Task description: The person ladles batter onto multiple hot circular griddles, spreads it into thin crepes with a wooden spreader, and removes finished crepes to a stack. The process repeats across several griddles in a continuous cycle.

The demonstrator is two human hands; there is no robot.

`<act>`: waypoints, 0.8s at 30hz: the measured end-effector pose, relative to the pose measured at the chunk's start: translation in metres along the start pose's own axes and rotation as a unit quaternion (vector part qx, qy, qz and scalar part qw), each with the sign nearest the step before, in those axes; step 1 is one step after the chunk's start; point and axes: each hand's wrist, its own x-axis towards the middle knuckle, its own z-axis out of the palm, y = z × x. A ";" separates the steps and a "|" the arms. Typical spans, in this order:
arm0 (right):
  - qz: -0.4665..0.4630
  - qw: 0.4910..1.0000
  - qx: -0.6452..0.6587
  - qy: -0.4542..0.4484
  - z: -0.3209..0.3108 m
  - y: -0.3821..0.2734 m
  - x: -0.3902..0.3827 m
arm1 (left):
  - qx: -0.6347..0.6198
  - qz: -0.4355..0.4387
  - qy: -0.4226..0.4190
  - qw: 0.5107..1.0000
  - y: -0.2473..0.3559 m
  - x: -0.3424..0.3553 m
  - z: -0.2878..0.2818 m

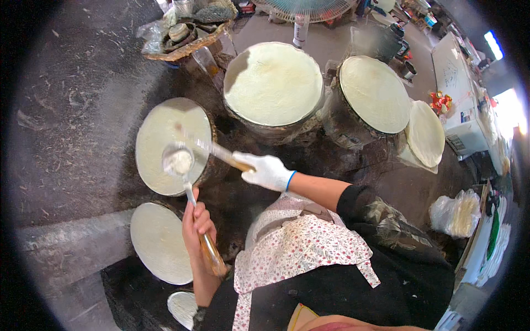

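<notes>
My left hand [199, 223], bare, is closed around the brown handle of a metal ladle [179, 161]. White batter or paste fills the ladle's bowl, held over a round griddle [152, 124] coated with a pale batter layer. In a white glove with a blue cuff, my right hand [269, 171] grips the wooden handle of a long scraper-like tool [212, 148]. Its far end is smeared by motion above that same griddle, close to the ladle, so its exact shape cannot be told. Whether the tool touches the batter is unclear.
Other batter-covered griddles stand around: one at back centre [273, 83], one at back right [375, 94], one at lower left [160, 243]. A thin round flatbread sheet [426, 133] lies at right. A wicker basket [190, 49], a fan [306, 8] and a plastic bag [457, 214] are around.
</notes>
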 end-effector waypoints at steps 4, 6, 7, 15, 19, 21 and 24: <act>-0.006 0.990 0.116 0.083 -0.093 0.071 0.000 | 0.059 -0.008 0.012 0.998 -0.055 0.081 0.052; 0.041 0.987 0.126 0.092 -0.139 0.111 -0.008 | 0.047 -0.024 -0.023 0.998 -0.087 0.130 0.080; 0.102 0.985 0.095 0.098 -0.159 0.130 -0.015 | 0.032 -0.032 -0.055 0.997 -0.103 0.155 0.094; 0.100 0.987 -0.002 0.129 -0.251 0.207 -0.004 | 0.136 0.108 0.063 0.983 -0.211 0.327 0.177; 0.109 0.988 -0.054 0.092 -0.274 0.213 0.017 | 0.201 0.151 0.097 0.963 -0.241 0.362 0.202; 0.124 0.987 -0.065 0.076 -0.282 0.213 0.026 | 0.223 0.167 0.116 0.953 -0.253 0.369 0.210; 0.144 0.986 -0.073 0.053 -0.290 0.214 0.043 | 0.269 0.185 0.136 0.935 -0.271 0.372 0.219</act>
